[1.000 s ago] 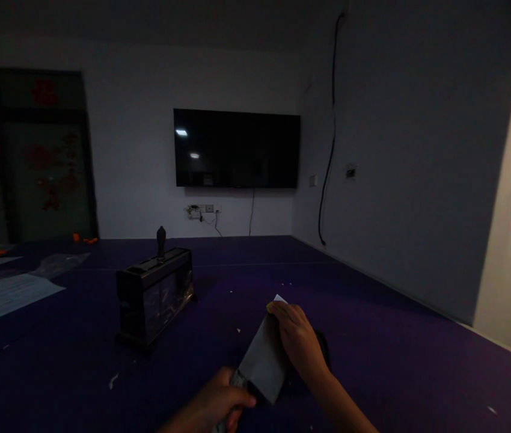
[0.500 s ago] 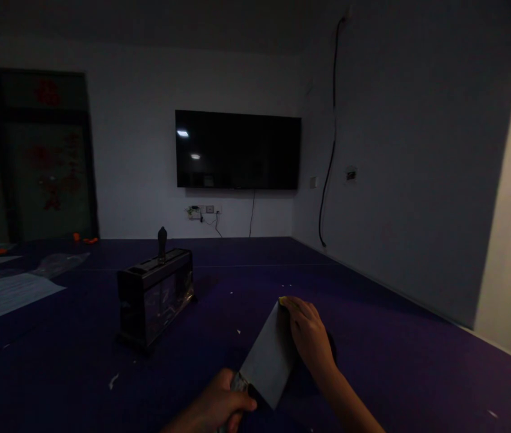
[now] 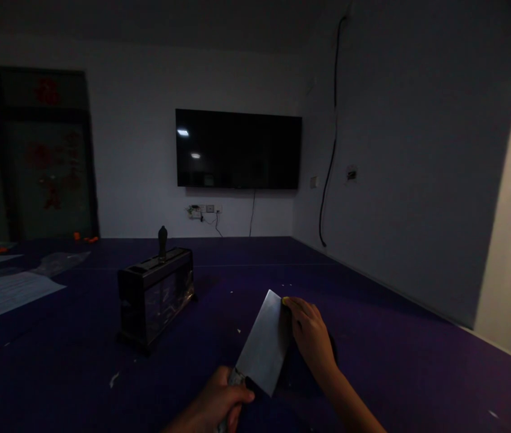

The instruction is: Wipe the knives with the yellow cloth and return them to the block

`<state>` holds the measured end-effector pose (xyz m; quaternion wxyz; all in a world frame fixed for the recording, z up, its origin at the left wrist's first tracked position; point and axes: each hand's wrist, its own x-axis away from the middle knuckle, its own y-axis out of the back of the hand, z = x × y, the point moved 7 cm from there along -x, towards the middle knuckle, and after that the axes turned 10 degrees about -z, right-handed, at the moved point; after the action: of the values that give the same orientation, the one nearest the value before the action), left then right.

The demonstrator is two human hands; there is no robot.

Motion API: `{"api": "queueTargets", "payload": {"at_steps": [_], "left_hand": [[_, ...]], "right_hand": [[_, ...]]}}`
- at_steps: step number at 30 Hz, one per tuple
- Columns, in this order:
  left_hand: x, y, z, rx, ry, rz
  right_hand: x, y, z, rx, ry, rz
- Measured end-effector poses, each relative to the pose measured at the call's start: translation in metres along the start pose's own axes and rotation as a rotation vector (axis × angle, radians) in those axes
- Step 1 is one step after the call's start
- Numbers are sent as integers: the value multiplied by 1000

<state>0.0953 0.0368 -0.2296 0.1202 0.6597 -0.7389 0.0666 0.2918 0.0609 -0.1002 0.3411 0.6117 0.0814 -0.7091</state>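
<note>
My left hand (image 3: 225,398) is closed round the handle of a cleaver (image 3: 262,346), whose broad blade points up and away over the purple tabletop. My right hand (image 3: 313,334) is closed at the blade's far right edge. A small yellow thing (image 3: 285,300) shows at its fingertips; the rest of it is hidden under the fingers. Behind the right wrist lies a dark rounded object (image 3: 333,347), mostly covered, so its kind cannot be made out. To the left stands a black knife block (image 3: 156,294) with one dark handle (image 3: 162,243) sticking up from its top.
The purple tabletop (image 3: 400,361) bears small white scraps. Printed paper (image 3: 9,294) and a clear plastic bag (image 3: 61,263) lie at the far left, with orange bits (image 3: 89,239) behind. A television (image 3: 238,150) hangs on the far wall; a black cable (image 3: 329,168) hangs at right.
The cleaver blade has shifted up and slightly left and looks brighter; its far corner now stands clear of my right fingers. My right hand has barely moved.
</note>
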Motion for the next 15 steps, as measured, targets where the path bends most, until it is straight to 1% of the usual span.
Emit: {"api": "queueTargets", "payload": {"at_steps": [6,8,12,15], "left_hand": [[-2,-2,3,-50,95,16],[-5,-2,4,-36,99,14],[-11,1,11,-17,106,-31],[-14,2,11,12,64,-16]], "right_hand": [[2,-1,1,11,-12,9],[2,-3,2,6,-3,8],[4,-6,4,-10,22,17],[7,-8,8,-24,33,21]]}}
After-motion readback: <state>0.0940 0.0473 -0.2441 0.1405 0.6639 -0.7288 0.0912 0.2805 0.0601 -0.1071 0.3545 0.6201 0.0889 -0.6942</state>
